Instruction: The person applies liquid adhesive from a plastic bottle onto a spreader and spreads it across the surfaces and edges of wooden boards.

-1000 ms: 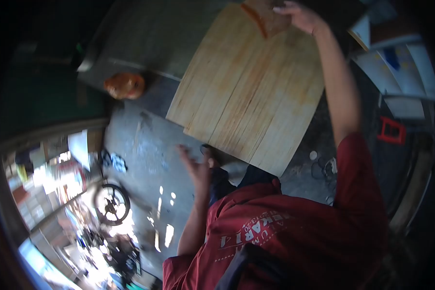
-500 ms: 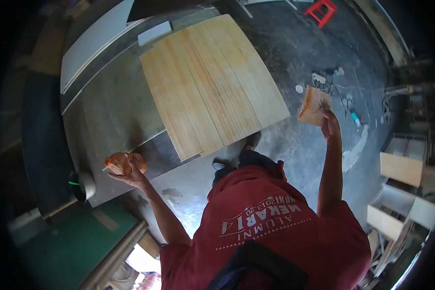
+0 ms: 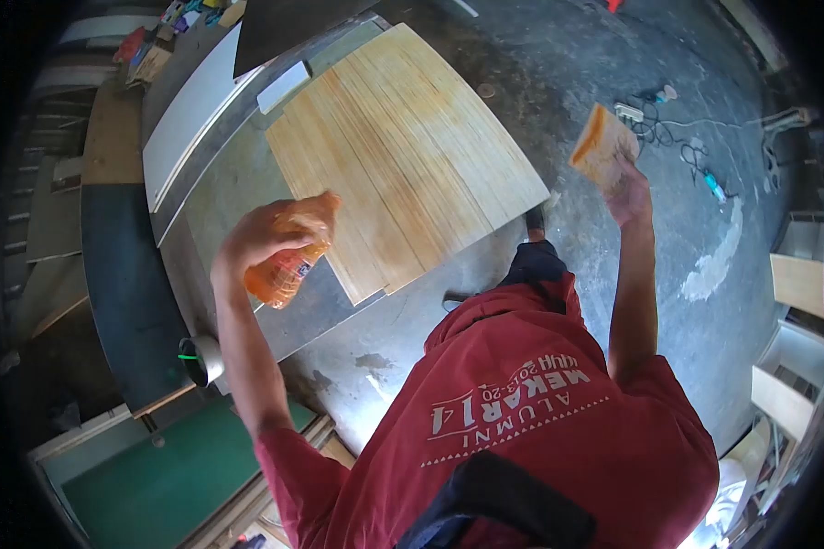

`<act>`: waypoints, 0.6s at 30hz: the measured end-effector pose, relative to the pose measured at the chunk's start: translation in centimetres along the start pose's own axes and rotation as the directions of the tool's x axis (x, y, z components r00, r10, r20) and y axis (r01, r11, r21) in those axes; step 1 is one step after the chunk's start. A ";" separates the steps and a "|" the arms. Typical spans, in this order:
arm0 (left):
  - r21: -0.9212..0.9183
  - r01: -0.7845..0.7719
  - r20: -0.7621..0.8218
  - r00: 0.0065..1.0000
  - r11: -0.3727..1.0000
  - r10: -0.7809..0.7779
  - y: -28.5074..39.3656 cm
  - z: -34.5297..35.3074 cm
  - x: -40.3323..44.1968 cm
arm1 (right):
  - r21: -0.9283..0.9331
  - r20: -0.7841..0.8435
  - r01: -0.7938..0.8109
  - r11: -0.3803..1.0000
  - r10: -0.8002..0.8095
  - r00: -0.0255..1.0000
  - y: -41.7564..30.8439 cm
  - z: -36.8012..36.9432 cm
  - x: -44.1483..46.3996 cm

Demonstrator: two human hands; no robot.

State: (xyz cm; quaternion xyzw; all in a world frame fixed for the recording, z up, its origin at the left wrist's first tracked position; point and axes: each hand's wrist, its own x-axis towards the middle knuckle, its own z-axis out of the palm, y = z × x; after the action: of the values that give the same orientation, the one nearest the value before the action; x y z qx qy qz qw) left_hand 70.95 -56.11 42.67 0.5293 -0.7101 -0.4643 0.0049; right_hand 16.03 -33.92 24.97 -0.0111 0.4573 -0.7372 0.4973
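My left hand point(image 3: 264, 240) is closed around a crumpled, see-through orange plastic bottle point(image 3: 282, 274) with a small label. It is held tilted above the left edge of a wooden panel point(image 3: 412, 146) with lengthwise grain and seams. At the right, my right hand point(image 3: 630, 190) grips a flat, stained, pale rectangular pad point(image 3: 604, 146) with an orange edge; its exact kind is unclear. That pad is held up over the floor, apart from the panel. The panel lies on a larger dark sheet, with a narrow white block point(image 3: 283, 87) by its far left corner.
A white tub point(image 3: 209, 359) with a green strip stands at the lower left, near a green-topped table point(image 3: 183, 467). On the floor at right lie a power strip point(image 3: 628, 112), cables and a teal tool point(image 3: 714, 188). Drawer boxes point(image 3: 796, 279) stand along the right.
My left hand has swung up and right, bringing the orange bottle over the panel's edge and turning it. My right hand has risen slightly with the pad. The view has shifted.
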 end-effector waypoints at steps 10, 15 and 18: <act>0.756 0.318 0.142 0.774 0.572 -0.618 19.6 10.2 15.4 | -0.221 0.312 -0.372 0.902 0.426 0.849 -3.4 8.3 17.4; 0.724 0.403 0.164 0.688 0.560 -0.707 23.3 11.4 17.0 | -0.291 0.349 -0.387 0.875 0.474 0.808 -6.1 8.4 21.4; 0.709 0.418 0.155 0.693 0.568 -0.704 24.0 11.0 16.5 | -0.342 0.375 -0.341 0.876 0.460 0.805 -7.5 7.6 22.6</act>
State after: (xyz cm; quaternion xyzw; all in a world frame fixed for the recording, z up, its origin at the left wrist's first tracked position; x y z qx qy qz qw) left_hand 40.26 -61.15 44.39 0.5875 -0.5916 -0.2797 -0.4761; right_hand 2.76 -55.13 24.68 -0.1465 0.4149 -0.5257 0.7280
